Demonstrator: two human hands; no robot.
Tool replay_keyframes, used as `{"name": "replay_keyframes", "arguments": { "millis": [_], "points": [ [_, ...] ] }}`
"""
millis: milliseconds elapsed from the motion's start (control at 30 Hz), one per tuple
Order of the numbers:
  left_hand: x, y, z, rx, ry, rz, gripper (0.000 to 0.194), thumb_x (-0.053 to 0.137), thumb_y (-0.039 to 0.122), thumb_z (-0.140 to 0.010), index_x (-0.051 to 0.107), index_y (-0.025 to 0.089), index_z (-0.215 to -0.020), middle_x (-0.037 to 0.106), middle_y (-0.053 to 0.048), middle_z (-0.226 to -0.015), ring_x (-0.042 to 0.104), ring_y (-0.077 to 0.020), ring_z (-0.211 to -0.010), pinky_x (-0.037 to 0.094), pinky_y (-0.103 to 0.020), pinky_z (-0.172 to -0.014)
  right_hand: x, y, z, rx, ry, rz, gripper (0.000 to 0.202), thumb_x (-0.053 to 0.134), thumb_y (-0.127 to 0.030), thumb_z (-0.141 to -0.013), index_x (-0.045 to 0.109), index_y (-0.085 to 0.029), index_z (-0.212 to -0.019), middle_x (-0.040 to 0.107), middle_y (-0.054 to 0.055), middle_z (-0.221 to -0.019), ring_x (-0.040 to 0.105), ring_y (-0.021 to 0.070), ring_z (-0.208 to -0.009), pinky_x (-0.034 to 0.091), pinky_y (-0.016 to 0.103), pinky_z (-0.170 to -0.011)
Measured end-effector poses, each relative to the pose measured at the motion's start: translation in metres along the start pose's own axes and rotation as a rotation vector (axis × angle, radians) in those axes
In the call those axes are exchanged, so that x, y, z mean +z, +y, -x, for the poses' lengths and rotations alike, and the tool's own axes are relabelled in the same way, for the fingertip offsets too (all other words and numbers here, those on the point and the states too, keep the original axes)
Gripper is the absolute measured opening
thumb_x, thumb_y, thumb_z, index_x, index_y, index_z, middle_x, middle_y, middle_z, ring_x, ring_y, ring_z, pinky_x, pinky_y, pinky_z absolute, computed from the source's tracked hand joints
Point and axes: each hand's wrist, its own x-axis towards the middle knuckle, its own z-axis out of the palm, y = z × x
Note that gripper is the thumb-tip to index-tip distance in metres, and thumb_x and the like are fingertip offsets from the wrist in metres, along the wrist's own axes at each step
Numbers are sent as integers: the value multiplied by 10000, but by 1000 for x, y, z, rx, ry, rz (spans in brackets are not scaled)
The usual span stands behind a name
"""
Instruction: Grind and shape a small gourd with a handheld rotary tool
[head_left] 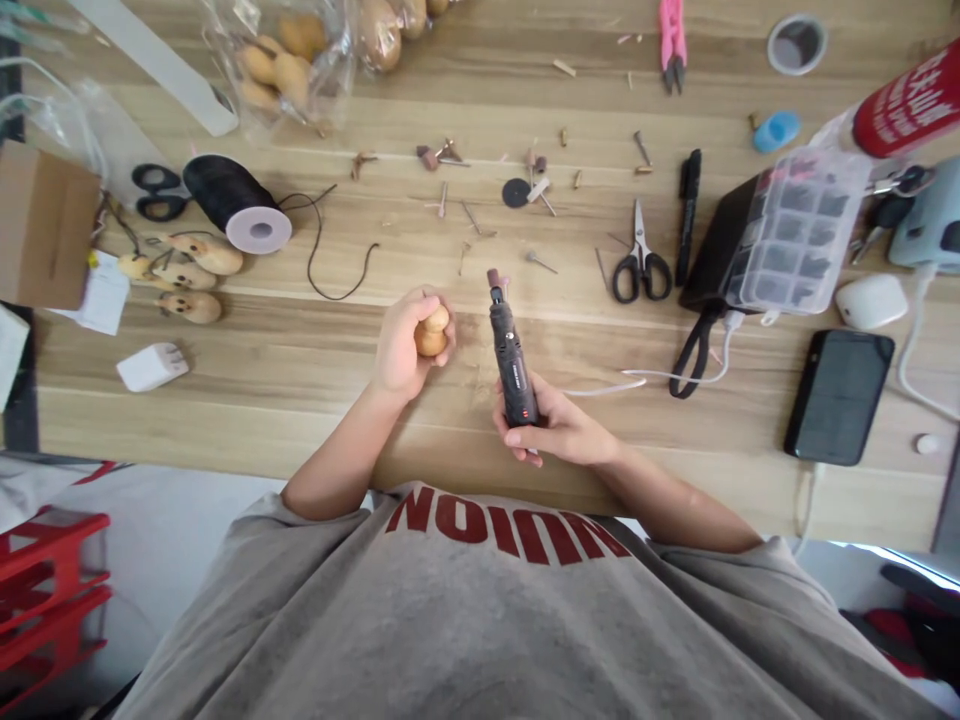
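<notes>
In my left hand (401, 350) is a small tan gourd (431, 335), its two rounded lobes showing between thumb and fingers. My right hand (551, 425) grips the lower body of a black rotary tool (512, 365). A brown sanding bit (493, 277) tips the tool, which points away from me, apart from the gourd. From near the right hand a white cable (607, 390) runs off to the right. Loose rotary bits (442, 155) and a black cutting disc (516, 193) lie on the wooden table (300, 350) beyond both hands.
Left are a black cord spool (232, 200), several small gourds (191, 275) and a white charger (152, 367). Right are scissors (640, 260), a black marker (688, 215), a clear compartment box (799, 230) and a phone (840, 397). Pink pliers (673, 45) and bagged gourds (281, 65) lie farther back.
</notes>
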Motion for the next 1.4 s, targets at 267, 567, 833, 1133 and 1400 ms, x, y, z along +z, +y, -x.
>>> {"name": "replay_keyframes", "arguments": {
  "millis": [267, 567, 833, 1133, 1400],
  "points": [
    [1, -4, -1, -34, 6, -27, 323, 745, 453, -757, 568, 188, -810, 571, 45, -612, 478, -45, -398, 196, -179, -361, 1, -1, 3, 64, 12, 20, 488, 725, -326, -903, 362, -257, -1223, 610, -49, -840, 604, 66, -548, 481, 157, -410],
    [-3, -5, 2, 18, -79, -142, 178, 528, 327, -862, 543, 179, -765, 565, 47, -568, 445, -42, -379, 261, -185, -371, 6, -3, 4, 112, 29, 17, 508, 749, -338, -886, 379, -248, -1221, 600, -47, -849, 603, 58, -539, 503, 151, -401],
    [-2, -2, 3, -8, -70, -144, 176, 608, 316, -819, 511, 186, -752, 557, 64, -569, 344, -13, -347, 159, -182, -355, 3, -1, 4, 107, 28, 27, 508, 736, -322, -894, 362, -244, -1229, 611, -47, -873, 638, 64, -549, 500, 136, -384],
    [0, 0, 2, -34, -53, -103, 185, 602, 291, -868, 506, 181, -754, 561, 70, -556, 287, 1, -314, 121, -187, -365, 4, -1, 2, 60, -5, -7, 479, 720, -306, -908, 358, -241, -1216, 621, -51, -872, 674, 74, -583, 556, 164, -452],
    [-1, -4, 0, -16, -121, 14, 463, 449, 571, -963, 546, 180, -734, 561, 36, -556, 284, -17, -279, 104, -239, -323, 4, -2, 6, -7, 61, 83, 347, 726, -438, -891, 506, -194, -1003, 640, -17, -796, 640, 87, -540, 524, 200, -466]
  ]
}}
